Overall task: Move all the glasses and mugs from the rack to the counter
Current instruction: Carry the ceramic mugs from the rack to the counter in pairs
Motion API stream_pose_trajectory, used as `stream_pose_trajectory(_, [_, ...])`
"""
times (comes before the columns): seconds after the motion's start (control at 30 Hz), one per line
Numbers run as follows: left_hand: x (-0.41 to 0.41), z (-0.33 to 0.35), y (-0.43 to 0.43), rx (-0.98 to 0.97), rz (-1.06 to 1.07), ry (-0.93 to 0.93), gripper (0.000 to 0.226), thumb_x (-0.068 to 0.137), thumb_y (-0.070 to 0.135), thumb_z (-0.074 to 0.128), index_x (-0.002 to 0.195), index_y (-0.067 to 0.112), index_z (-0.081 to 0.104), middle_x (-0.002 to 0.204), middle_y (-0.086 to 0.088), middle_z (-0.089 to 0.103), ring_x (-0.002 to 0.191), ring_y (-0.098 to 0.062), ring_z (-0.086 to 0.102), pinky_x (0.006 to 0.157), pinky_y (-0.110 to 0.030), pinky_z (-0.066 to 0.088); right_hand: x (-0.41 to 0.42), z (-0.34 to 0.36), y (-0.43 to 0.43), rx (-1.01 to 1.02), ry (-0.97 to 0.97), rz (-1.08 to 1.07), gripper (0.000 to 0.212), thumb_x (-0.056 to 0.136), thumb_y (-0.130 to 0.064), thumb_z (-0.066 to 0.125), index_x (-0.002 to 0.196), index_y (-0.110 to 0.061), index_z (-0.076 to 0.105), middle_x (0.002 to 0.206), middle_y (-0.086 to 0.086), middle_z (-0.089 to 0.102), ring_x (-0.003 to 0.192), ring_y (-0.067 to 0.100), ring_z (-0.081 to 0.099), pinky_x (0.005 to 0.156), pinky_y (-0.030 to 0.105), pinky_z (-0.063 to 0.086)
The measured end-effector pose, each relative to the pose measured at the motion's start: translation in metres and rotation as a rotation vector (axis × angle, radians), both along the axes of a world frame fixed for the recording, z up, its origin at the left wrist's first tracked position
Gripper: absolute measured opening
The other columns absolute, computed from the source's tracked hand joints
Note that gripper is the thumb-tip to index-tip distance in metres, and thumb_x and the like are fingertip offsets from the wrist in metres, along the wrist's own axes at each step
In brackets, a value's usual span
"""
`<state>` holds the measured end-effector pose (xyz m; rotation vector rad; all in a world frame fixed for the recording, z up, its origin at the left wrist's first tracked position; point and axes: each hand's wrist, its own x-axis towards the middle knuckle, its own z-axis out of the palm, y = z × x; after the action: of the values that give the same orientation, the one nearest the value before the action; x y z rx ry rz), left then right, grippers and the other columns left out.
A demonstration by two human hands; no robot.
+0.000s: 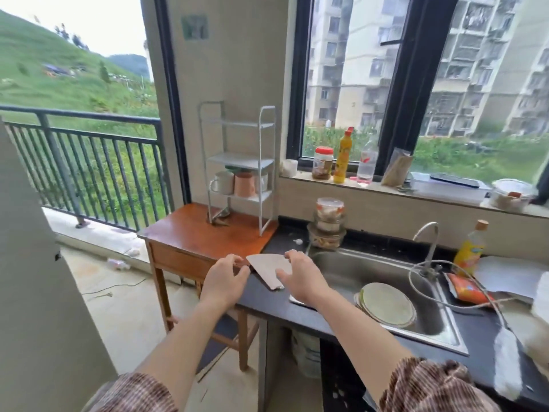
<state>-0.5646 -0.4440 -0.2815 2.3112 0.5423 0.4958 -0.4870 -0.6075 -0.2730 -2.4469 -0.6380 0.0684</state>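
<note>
So no cup had made it over at that point, as far as I could judge. Both hands were busy with a cardboard sheet (267,270) lying on the dark counter (267,304), right at its corner by the sink (350,272). The left hand (224,278) seemed to pinch the sheet's 9 o'clock corner with curled fingers. The right hand (300,278) gripped its 3 o'clock side, fingers over the far edge and thumb on top.

My guess is this was prep, laying down a landing spot. Next move would need letting go and reaching toward 11 o'clock to the white rack (265,173) on the wooden table (190,233).

On its lowest shelf sat a white mug (222,182) with the handle pointing to 9 o'clock. A pink cup (245,184) was just beside it at 3 o'clock. Past that was something like a clear glass (263,181), too blurry to call. The upper shelves looked bare.
</note>
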Motion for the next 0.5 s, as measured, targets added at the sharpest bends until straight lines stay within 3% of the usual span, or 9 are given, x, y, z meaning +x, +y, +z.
stream_pose_trajectory(0.2, [0.098, 0.0, 0.092, -0.095, 0.064, 0.022, 0.03, 0.091, 0.03, 0.055, 0.115, 0.015, 0.061, 0.116, -0.006, 0.065, 0.106, -0.023, 0.058, 0.09, -0.033, 0.046, 0.103, -0.001, 0.093, 0.03, 0.05, 0.034, 0.052, 0.091, -0.036, 0.054, 0.137, -0.013, 0.044, 0.138, 0.006, 0.049, 0.124, 0.024, 0.048, 0.102, 0.035, 0.04])
stream_pose_trajectory(0.37, [0.174, 0.001, 0.154, -0.164, 0.093, 0.001, 0.029, 0.092, 0.031, 0.053, 0.117, 0.017, 0.06, 0.117, -0.004, 0.065, 0.105, -0.021, 0.058, 0.09, -0.031, 0.045, 0.185, 0.003, 0.156, 0.048, 0.062, 0.0, 0.044, 0.091, -0.037, 0.056, 0.127, -0.013, 0.05, 0.129, 0.007, 0.056, 0.113, 0.023, 0.055, 0.09, 0.032, 0.043])
stream_pose_trajectory(0.5, [0.229, -0.004, 0.202, -0.171, 0.083, 0.006, 0.031, 0.092, 0.03, 0.054, 0.119, 0.017, 0.06, 0.117, -0.005, 0.064, 0.108, -0.023, 0.058, 0.092, -0.034, 0.047, 0.235, 0.002, 0.2, 0.061, 0.072, -0.011, 0.049, 0.092, -0.038, 0.055, 0.135, -0.016, 0.045, 0.134, 0.002, 0.053, 0.117, 0.02, 0.054, 0.091, 0.029, 0.045])
